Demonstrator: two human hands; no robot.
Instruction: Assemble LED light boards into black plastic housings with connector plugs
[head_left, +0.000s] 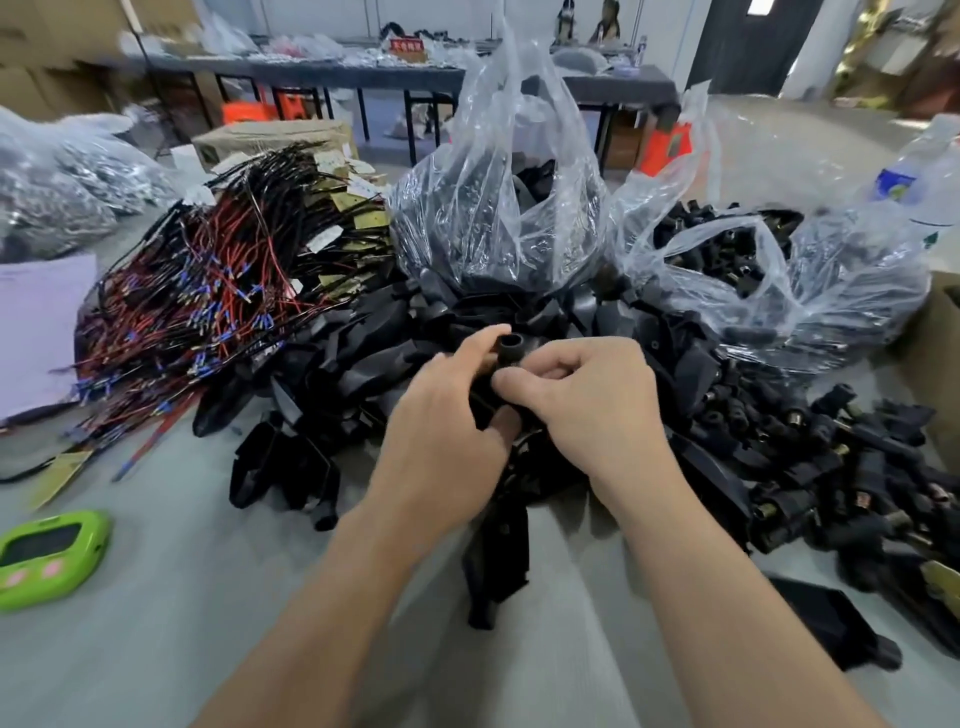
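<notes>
Both forearms come in from the bottom edge over the grey table (156, 649). The left hand (447, 415) and right hand (582, 400) meet just above the near edge of the heap, both gripping one black housing (511, 345). The left fingers are curled along its side with the thumb underneath. The right hand is closed tight, its thumb pressed on the part's top. Only the housing's round, open tube end shows between the fingers. The hands cover the rest, so I cannot tell whether a board or plug sits inside.

Between the wrists a loose housing (498, 561) lies on the table, and a green timer (47, 556) sits near the left edge. A flat black piece (831, 623) lies to the right, cut off by the frame.

Beyond the hands spreads the heap of black housings (353, 364). Connector plugs (831, 467) with brass ends are scattered to its right. To the left lies a tangle of red and black wires (208, 301) with LED boards (363, 218) at its far side. Behind the heap stand two clear bags (498, 208) holding more black parts, with a water bottle (924, 182) to their right. Farther back, blurred, are a cardboard box (275, 137) and long tables (311, 73).
</notes>
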